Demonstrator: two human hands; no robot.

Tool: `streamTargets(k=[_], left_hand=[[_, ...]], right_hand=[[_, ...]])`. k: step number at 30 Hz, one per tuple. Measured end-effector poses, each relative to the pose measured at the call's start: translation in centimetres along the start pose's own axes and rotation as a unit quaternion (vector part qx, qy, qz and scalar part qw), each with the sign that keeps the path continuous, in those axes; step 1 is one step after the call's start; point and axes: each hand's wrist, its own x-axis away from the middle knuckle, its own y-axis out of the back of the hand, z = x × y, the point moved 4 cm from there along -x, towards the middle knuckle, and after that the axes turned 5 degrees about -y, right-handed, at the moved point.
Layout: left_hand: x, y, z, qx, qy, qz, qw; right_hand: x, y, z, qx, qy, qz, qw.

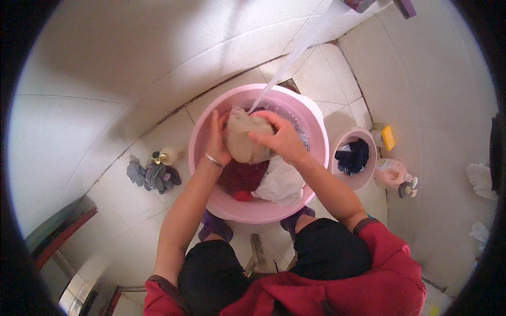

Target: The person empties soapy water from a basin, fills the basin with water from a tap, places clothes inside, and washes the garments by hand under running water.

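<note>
A bundled beige cloth [246, 138] is between my hands over a large pink basin [322, 145]. My left hand [217, 139] cups its left side, with the fingers partly behind it. From the right, my right hand [280, 138] presses its thumb and fingers on the cloth. A pale, narrow stream [284, 68], apparently running water, slants down from the upper right to the top of the cloth. Below my hands in the basin lie a dark red cloth [240, 178], a white cloth [282, 181] and a small bright red piece [243, 196].
Right of the basin stands a small pink bucket [372, 167] with dark clothes [354, 157] inside. Beside it are a pink bottle [391, 173] and a yellow item [388, 138]. Grey cloths [158, 177] and a gold-topped bottle [167, 156] sit on the floor at left. Tiled walls stand close by.
</note>
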Motion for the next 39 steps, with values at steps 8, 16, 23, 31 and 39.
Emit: streamTargets(k=[8, 16, 23, 31, 39], left_hand=[[0.1, -5.9, -1.4, -0.028, -0.105, -0.014, 0.994], [1.1, -1.4, 0.5, -0.106, 0.068, -0.243, 0.962], [2.0, -6.1, 0.0, 0.078, -0.085, 0.113, 0.987], [4.4, -9.2, 0.5, 0.146, 0.032, 0.257, 0.955], [3.4, -8.2, 2.2, 0.006, 0.118, 0.198, 0.973]], right_hand=[[-4.1, -0.2, -3.0, -0.43, -0.19, -0.013, 0.883], [-5.5, 2.4, -0.3, -0.11, 0.013, -0.144, 0.983], [-0.4, -2.1, 3.1, 0.124, 0.217, -0.085, 0.964], [-1.8, 1.2, -1.3, -0.43, 0.014, 0.083, 0.899], [-4.8, 1.3, 1.0, -0.349, -0.083, 0.002, 0.933]])
